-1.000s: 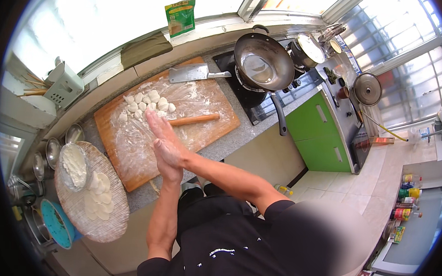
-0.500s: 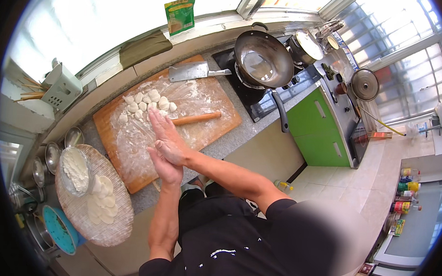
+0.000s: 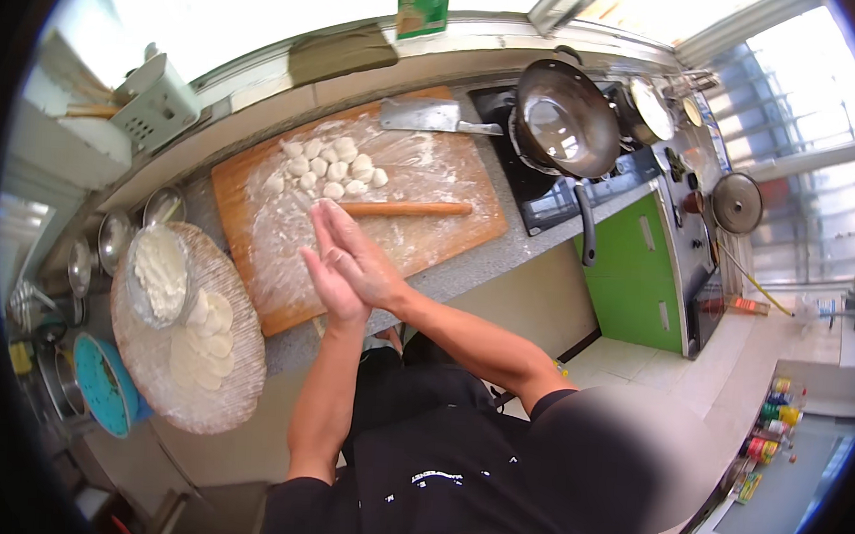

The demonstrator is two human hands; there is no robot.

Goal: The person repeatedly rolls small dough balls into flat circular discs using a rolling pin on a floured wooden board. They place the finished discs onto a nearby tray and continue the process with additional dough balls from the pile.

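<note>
My left hand (image 3: pixel 333 290) and my right hand (image 3: pixel 363 264) are pressed palm to palm over the near edge of a floured wooden board (image 3: pixel 268 303). Their fingers stretch out toward the far side, the right ones reaching further. Whether anything lies between the palms is hidden. Just beyond the fingertips, a wooden rolling pin (image 3: pixel 406 209) rests on the board. Several small dough pieces (image 3: pixel 336 170) sit in a cluster behind it. At the board's far edge lies a cleaver (image 3: pixel 420 115) with a metal handle.
To the left, a round woven tray (image 3: pixel 216 406) holds a bowl of flour (image 3: pixel 160 274) and flat dough wrappers (image 3: pixel 212 344). Beside it stands a blue basin (image 3: pixel 107 387). A wok (image 3: pixel 567 120) sits on the stove at right, its handle (image 3: pixel 585 221) jutting past the counter edge.
The whole view has shifted, with the board appearing higher and further right. My hands remain together, the right fingers now lying more in line with the left ones.
</note>
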